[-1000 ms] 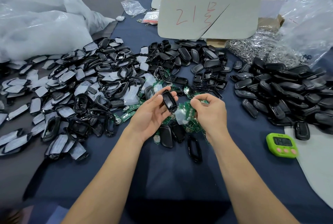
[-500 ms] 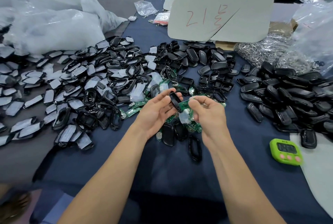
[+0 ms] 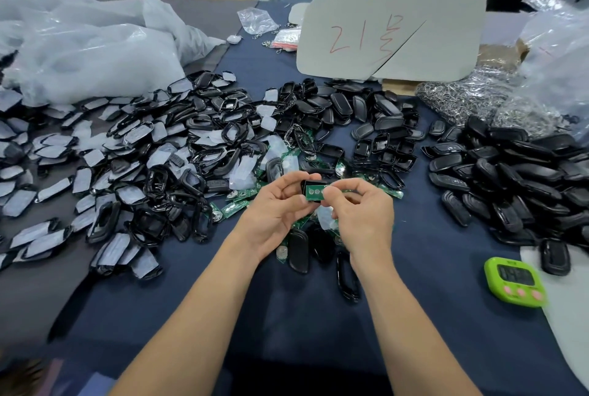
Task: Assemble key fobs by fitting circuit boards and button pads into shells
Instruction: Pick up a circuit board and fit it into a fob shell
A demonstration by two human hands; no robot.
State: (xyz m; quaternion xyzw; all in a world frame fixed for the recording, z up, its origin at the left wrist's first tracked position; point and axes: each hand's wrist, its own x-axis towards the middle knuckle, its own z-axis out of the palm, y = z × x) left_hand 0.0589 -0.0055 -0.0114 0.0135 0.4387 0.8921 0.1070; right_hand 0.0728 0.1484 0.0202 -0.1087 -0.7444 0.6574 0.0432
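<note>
My left hand holds a black key fob shell between thumb and fingers above the blue cloth. My right hand pinches a green circuit board with round metal contacts and holds it against the shell's open side. Most of the shell is hidden behind the board and my fingers. Loose green circuit boards lie scattered under and around my hands. Below my hands lie black shell halves.
Black frames with grey pads are heaped at the left, black shells at the centre back, finished black fobs at the right. A green timer sits near right. White card, key rings and plastic bags stand behind.
My right hand has brought a green circuit board to the shell in my left hand; it now lies across the shell's open face. The camera view has shifted slightly.
</note>
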